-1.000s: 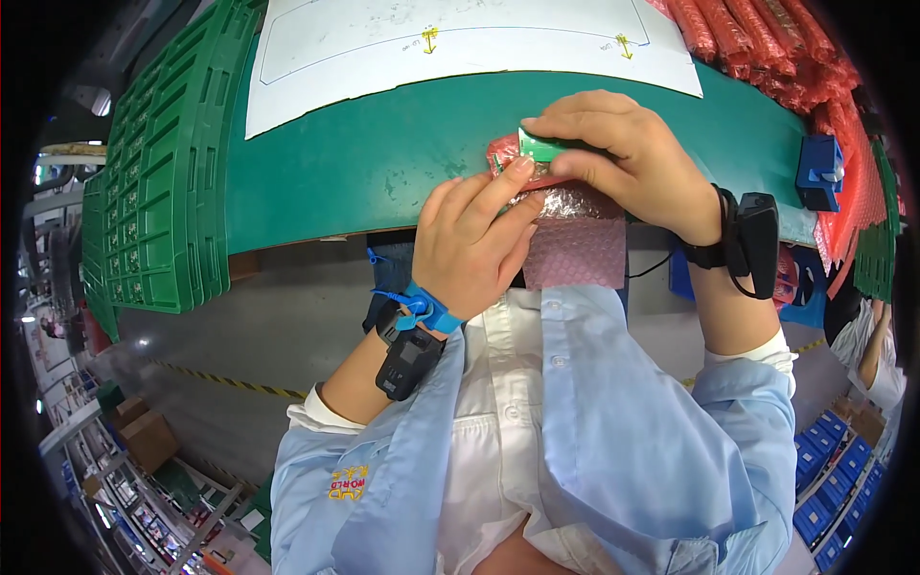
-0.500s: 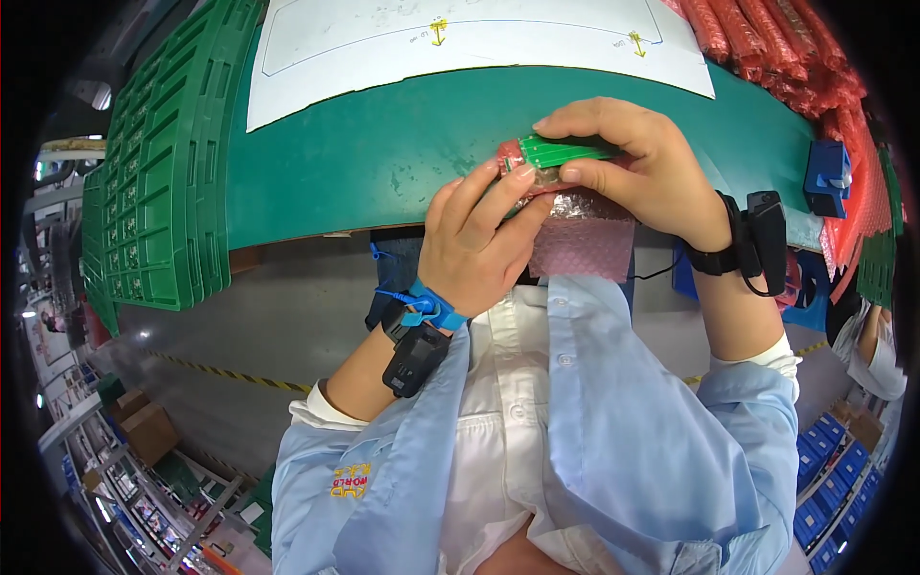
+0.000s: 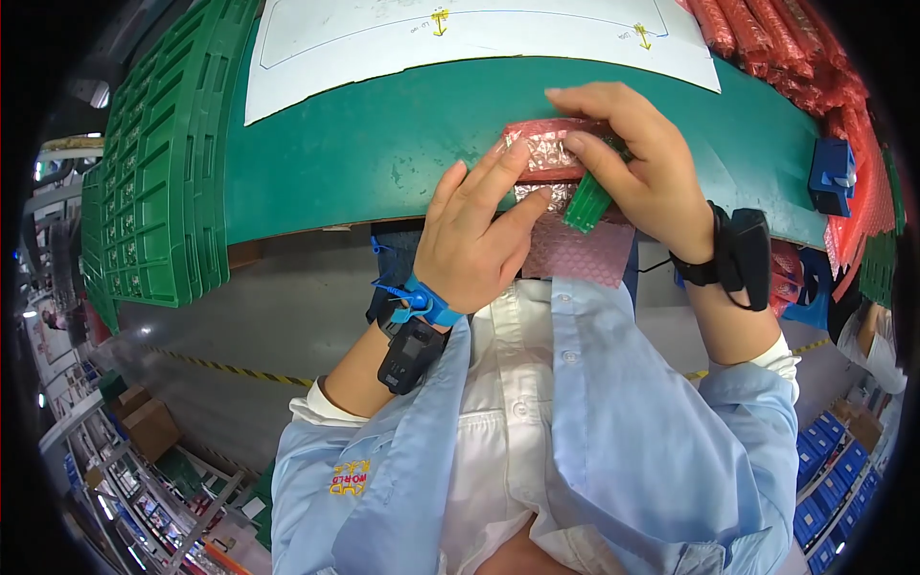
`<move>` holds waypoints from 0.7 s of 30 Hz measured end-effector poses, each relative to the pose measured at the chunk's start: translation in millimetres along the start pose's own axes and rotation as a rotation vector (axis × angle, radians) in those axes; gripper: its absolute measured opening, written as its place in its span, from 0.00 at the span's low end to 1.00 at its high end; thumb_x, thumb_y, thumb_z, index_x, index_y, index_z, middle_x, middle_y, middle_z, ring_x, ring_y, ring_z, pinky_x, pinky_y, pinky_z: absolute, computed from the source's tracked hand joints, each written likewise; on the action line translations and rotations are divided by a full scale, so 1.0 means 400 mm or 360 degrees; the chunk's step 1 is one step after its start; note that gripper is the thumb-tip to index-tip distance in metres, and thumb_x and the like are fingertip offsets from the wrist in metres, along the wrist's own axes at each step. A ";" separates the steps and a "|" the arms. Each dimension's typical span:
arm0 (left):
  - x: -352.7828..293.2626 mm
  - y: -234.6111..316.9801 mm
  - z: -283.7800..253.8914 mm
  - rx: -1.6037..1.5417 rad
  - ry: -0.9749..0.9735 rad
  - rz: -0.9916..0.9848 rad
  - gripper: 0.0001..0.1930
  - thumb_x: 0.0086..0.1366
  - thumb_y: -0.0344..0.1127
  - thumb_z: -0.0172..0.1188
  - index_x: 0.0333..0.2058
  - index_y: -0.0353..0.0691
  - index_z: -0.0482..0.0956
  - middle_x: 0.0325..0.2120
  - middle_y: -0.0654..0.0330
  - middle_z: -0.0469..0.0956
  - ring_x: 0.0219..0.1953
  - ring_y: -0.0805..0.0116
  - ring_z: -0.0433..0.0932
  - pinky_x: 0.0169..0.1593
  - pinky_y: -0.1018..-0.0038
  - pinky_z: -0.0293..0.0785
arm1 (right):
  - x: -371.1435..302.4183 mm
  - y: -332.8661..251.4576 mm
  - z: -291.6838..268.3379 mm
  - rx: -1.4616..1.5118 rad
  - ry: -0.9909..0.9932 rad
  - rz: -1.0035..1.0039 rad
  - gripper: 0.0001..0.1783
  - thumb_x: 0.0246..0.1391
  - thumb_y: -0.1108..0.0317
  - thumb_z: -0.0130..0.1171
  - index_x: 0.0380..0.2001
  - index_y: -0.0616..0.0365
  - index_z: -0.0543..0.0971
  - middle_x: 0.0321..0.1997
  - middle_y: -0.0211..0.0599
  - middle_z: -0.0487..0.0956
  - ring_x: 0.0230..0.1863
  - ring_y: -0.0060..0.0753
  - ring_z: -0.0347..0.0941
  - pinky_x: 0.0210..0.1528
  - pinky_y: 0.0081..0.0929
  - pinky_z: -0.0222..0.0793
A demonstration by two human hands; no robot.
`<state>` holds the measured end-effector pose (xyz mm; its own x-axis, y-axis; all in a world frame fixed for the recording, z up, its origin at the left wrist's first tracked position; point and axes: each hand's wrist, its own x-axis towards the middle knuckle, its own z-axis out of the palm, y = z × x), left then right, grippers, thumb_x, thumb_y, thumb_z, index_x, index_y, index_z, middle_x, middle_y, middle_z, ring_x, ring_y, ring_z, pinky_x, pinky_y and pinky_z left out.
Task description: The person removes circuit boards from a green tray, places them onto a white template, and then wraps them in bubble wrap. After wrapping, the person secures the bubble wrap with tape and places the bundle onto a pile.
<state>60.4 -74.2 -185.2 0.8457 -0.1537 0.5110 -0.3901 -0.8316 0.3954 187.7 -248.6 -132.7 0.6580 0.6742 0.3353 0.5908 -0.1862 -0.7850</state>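
The left hand (image 3: 476, 228) is palm-down at the front edge of the tabletop (image 3: 335, 177), its fingers extended and spread, with the fingertips resting on the red bubble wrap (image 3: 551, 153). The left hand is not closed around anything. The right hand (image 3: 637, 163) holds the green strip (image 3: 588, 203), which passes behind the thumb and slants down toward the wearer; the lower end projects past the thumb, over the wrap. The grip of the remaining right fingers is hidden. The right index finger is raised and apart from the thumb, and the thumb tip is at the upper surface of the red bubble wrap. The red bubble wrap lies folded on the tabletop between the hands. A pink bubble sheet (image 3: 580, 254) extends below it, past the front edge, toward the wearer's shirt (image 3: 613, 412). A blue strap (image 3: 422, 302) and a black device (image 3: 412, 355) are fitted at the left wrist; a second black unit (image 3: 746, 259) is fitted at the right wrist. A white sheet (image 3: 479, 43) with drawn lines occupies the far side of the tabletop. Green crates (image 3: 163, 172) stand at the left; red wrapped bundles (image 3: 767, 43) and a blue fixture (image 3: 832, 177) are positioned at the right.
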 end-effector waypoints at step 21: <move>-0.013 -0.005 0.008 0.0057 0.0049 0.0041 0.20 0.52 0.28 0.62 0.46 0.47 0.82 0.61 0.57 0.66 0.62 0.59 0.67 0.61 0.57 0.59 | 0.010 -0.010 0.083 -0.0588 0.0808 0.0420 0.17 0.62 0.62 0.52 0.22 0.61 0.71 0.22 0.43 0.73 0.27 0.51 0.69 0.32 0.45 0.62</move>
<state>58.0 -73.5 -190.9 0.8236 -0.1594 0.5443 -0.3980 -0.8461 0.3545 172.6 -221.5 -145.5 0.8863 0.1702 0.4306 0.4415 -0.5909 -0.6752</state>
